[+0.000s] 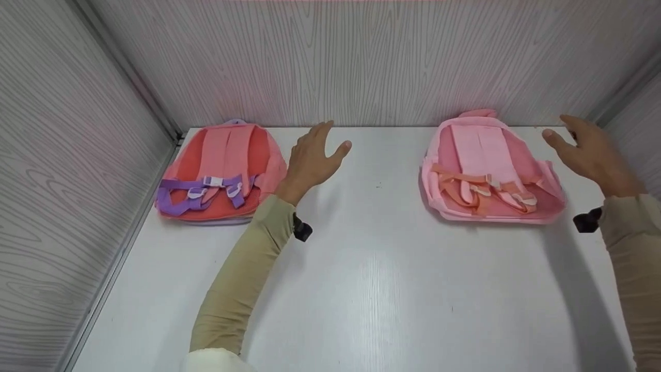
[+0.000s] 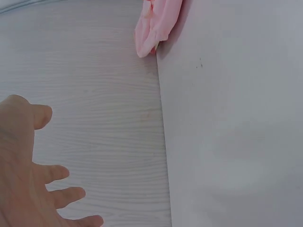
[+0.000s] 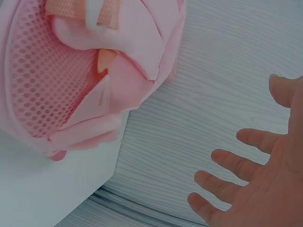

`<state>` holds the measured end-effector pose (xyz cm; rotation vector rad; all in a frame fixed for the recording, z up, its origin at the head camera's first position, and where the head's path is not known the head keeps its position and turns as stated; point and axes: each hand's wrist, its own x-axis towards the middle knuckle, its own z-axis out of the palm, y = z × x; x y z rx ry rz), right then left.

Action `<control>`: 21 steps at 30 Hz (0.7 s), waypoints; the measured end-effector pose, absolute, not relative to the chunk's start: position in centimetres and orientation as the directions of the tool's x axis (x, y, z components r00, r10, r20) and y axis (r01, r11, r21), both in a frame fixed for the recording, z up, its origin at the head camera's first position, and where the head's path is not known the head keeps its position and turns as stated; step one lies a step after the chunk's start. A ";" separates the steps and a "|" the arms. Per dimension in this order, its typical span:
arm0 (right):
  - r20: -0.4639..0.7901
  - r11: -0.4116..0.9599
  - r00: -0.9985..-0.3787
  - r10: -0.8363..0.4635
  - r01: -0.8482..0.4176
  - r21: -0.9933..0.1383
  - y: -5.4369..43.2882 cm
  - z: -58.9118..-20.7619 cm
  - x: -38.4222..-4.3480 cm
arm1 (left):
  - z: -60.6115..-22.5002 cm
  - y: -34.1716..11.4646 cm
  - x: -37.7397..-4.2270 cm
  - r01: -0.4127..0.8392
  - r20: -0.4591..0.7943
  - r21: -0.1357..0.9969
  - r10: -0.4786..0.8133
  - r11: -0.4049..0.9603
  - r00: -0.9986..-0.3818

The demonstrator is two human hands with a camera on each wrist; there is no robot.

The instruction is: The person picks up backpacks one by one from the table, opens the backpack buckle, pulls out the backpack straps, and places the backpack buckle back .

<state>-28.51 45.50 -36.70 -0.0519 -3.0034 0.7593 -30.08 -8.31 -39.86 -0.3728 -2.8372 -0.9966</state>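
Two small backpacks lie strap side up at the back of the white table. The left one is a coral red backpack [image 1: 227, 155] with purple straps and white buckles. The other, a light pink backpack [image 1: 483, 150] with orange straps, lies to the right. My left hand [image 1: 312, 163] is held over the table just right of the red backpack, fingers spread and holding nothing. Off the right side of the pink backpack hovers my right hand [image 1: 588, 150], its thumb and fingers apart and nothing in them. In the right wrist view the pink backpack's mesh back [image 3: 47, 75] shows close up.
The white table [image 1: 372, 279] meets a grey wood-grain panel [image 1: 361, 62] at the back. Another such panel [image 1: 62, 170] stands along the left edge, and one more [image 1: 638, 119] on the right. Each wrist wears a small black camera.
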 end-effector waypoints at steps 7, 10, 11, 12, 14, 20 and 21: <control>0.040 0.876 -0.998 0.041 0.016 -0.483 47.1 -37.9 -27.9 | -41.0 -5.4 -29.9 0.256 0.155 0.677 0.205 0.690 -0.966; 0.014 0.866 -1.000 0.023 0.013 -0.500 47.6 -38.3 -27.7 | -41.4 -4.2 -29.8 0.247 0.136 0.704 0.215 0.666 -0.967; 0.010 0.864 -1.000 0.019 0.011 -0.504 47.8 -38.4 -27.6 | -41.6 -3.8 -29.8 0.247 0.133 0.714 0.219 0.655 -0.967; 0.006 0.860 -1.000 0.014 0.009 -0.510 47.9 -38.5 -27.6 | -41.7 -3.4 -29.8 0.248 0.132 0.724 0.224 0.644 -0.966; 0.004 0.864 -1.000 0.023 0.018 -0.503 48.2 -38.8 -27.5 | -41.9 -2.5 -29.7 0.246 0.125 0.745 0.233 0.620 -0.964; -0.020 0.845 -0.999 0.047 0.050 -0.533 49.0 -40.1 -26.6 | -43.2 0.2 -29.5 0.198 0.066 0.803 0.247 0.562 -0.967; -0.027 0.839 -0.999 0.045 0.053 -0.542 49.1 -40.3 -26.6 | -43.5 0.5 -29.4 0.189 0.057 0.807 0.245 0.559 -0.968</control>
